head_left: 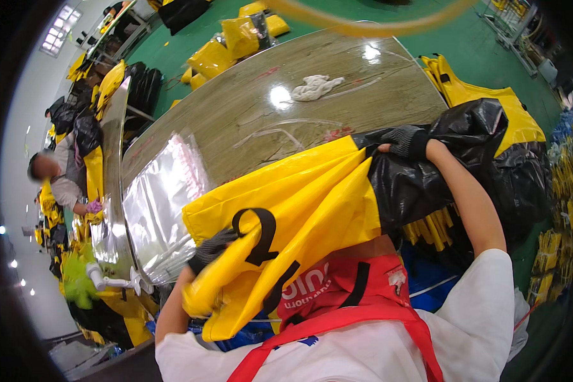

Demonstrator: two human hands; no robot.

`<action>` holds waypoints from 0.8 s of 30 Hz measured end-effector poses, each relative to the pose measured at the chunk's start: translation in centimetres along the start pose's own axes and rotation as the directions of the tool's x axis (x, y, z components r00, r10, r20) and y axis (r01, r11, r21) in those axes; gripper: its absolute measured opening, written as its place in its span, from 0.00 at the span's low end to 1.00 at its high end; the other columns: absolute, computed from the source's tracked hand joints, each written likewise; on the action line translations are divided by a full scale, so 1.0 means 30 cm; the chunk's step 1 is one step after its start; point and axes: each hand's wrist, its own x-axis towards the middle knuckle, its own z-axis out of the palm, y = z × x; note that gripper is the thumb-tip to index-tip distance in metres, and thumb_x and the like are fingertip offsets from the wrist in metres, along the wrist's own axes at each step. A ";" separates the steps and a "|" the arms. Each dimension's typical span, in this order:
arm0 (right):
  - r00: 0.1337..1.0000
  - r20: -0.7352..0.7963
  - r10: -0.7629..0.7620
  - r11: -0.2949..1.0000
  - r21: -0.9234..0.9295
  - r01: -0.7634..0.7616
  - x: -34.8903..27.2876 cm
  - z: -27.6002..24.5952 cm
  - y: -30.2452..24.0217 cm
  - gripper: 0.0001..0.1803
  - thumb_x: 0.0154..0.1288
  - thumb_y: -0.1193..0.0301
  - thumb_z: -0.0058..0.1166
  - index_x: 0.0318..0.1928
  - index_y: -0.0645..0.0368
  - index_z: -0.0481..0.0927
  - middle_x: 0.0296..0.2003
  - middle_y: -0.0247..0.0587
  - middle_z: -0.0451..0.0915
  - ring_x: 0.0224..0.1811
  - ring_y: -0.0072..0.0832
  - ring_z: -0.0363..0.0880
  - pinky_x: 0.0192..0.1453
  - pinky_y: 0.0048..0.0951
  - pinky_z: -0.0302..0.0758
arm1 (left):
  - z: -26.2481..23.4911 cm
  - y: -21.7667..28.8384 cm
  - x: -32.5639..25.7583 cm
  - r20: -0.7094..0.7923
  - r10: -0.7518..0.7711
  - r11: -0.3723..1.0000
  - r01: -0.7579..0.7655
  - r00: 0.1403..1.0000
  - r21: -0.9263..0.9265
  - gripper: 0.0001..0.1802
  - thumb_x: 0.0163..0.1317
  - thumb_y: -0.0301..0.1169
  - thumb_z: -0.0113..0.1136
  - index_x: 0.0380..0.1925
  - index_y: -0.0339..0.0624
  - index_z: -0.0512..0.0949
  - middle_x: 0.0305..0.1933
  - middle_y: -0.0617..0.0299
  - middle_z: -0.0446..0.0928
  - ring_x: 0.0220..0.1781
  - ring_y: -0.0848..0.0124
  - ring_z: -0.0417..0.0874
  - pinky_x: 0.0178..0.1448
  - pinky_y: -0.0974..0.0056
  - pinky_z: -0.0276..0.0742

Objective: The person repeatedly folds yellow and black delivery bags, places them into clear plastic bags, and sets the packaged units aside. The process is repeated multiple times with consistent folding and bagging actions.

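**Yellow-and-black folded bag held across the counter edge**

Yellow fabric bag [299, 204], folded lengthwise, with a black loop strap on its face and a black end section; it spans from the lower left to the upper right, lying over the near edge of the counter [261, 108] and against the person's red apron [356, 299].

Left hand [211, 249], in a dark knit glove, clenched on the yellow end of the bag, just beside the loop strap.

Right hand [404, 141], in a dark knit glove, clenched on the black end of the bag, arm stretched forward.

Stack of clear plastic sleeves [159, 204], on the counter just left of the bag, touching or slightly under its yellow edge.

White rag [315, 86], crumpled, on the far part of the counter, well apart from both hands.

Heap of black-and-yellow bags [509, 146], at the right of the counter, beyond the right hand.

Further yellow bags [235, 41], on the green floor past the counter.

Co-worker [60, 178], seated at the far left among more yellow and black goods.
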 end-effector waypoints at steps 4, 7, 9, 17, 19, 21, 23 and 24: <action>0.999 0.046 0.026 1.000 -0.007 -0.025 -0.009 -0.019 -0.033 0.28 0.64 0.49 0.44 0.52 0.58 0.75 0.50 0.50 0.76 0.53 0.43 0.73 0.58 0.33 0.67 | -0.022 -0.077 -0.486 -0.103 -0.635 0.699 0.512 0.766 -0.499 0.23 0.65 0.44 0.46 0.55 0.42 0.68 0.56 0.53 0.69 0.57 0.61 0.69 0.62 0.57 0.62; 1.000 0.008 -0.002 0.998 0.059 0.002 0.029 0.029 0.054 0.27 0.65 0.50 0.45 0.54 0.58 0.74 0.50 0.48 0.76 0.54 0.41 0.73 0.59 0.32 0.66 | 0.082 0.055 -0.567 0.035 -0.664 0.171 0.197 0.747 -0.965 0.22 0.65 0.42 0.46 0.54 0.41 0.68 0.54 0.54 0.70 0.55 0.62 0.71 0.60 0.59 0.64; 1.000 -0.001 0.003 0.998 0.056 -0.003 0.034 0.023 0.048 0.26 0.65 0.53 0.46 0.55 0.58 0.72 0.51 0.48 0.76 0.55 0.41 0.73 0.60 0.31 0.65 | 0.175 0.076 -0.538 -0.083 -0.706 0.203 0.089 0.703 -0.975 0.21 0.66 0.41 0.46 0.53 0.40 0.69 0.53 0.54 0.71 0.53 0.63 0.72 0.59 0.60 0.66; 0.984 -0.177 0.032 0.998 0.057 -0.022 -0.017 0.026 0.011 0.26 0.64 0.49 0.41 0.51 0.53 0.77 0.48 0.49 0.77 0.53 0.44 0.73 0.58 0.34 0.67 | 0.316 -0.179 -0.445 -0.219 -0.918 0.359 0.457 0.331 -0.814 0.16 0.57 0.40 0.62 0.28 0.35 0.78 0.28 0.66 0.76 0.29 0.76 0.74 0.35 0.67 0.70; 0.975 -0.215 0.054 0.992 -0.099 -0.077 -0.026 0.039 0.009 0.28 0.65 0.46 0.38 0.51 0.51 0.77 0.49 0.47 0.77 0.54 0.45 0.73 0.59 0.37 0.65 | 0.324 -0.172 -0.390 -0.394 -0.859 0.446 0.857 0.327 -0.260 0.21 0.59 0.37 0.58 0.47 0.34 0.71 0.33 0.55 0.77 0.28 0.64 0.76 0.36 0.61 0.71; 0.971 -0.239 -0.029 0.992 -0.127 -0.001 -0.045 0.031 0.027 0.29 0.65 0.45 0.36 0.52 0.51 0.77 0.50 0.46 0.76 0.54 0.44 0.73 0.59 0.38 0.65 | 0.239 -0.107 -0.287 -0.722 -0.389 0.558 0.770 0.572 0.309 0.33 0.58 0.31 0.55 0.62 0.37 0.57 0.45 0.45 0.74 0.39 0.51 0.77 0.43 0.55 0.72; 0.982 -0.188 -0.012 0.988 -0.154 -0.017 -0.045 0.019 -0.039 0.29 0.65 0.45 0.36 0.51 0.52 0.77 0.50 0.47 0.76 0.54 0.44 0.73 0.59 0.38 0.65 | 0.149 0.070 -0.061 -0.645 -0.397 0.826 0.560 0.653 0.058 0.30 0.57 0.32 0.55 0.60 0.37 0.61 0.51 0.44 0.71 0.53 0.50 0.72 0.56 0.53 0.67; 0.987 -0.155 0.044 0.981 -0.178 -0.072 -0.039 0.015 -0.046 0.29 0.64 0.46 0.37 0.50 0.53 0.77 0.49 0.48 0.76 0.53 0.45 0.73 0.59 0.38 0.65 | 0.138 0.180 0.082 -0.556 -0.278 0.947 0.320 0.784 -0.022 0.28 0.57 0.35 0.54 0.58 0.37 0.64 0.53 0.44 0.71 0.55 0.48 0.71 0.61 0.51 0.62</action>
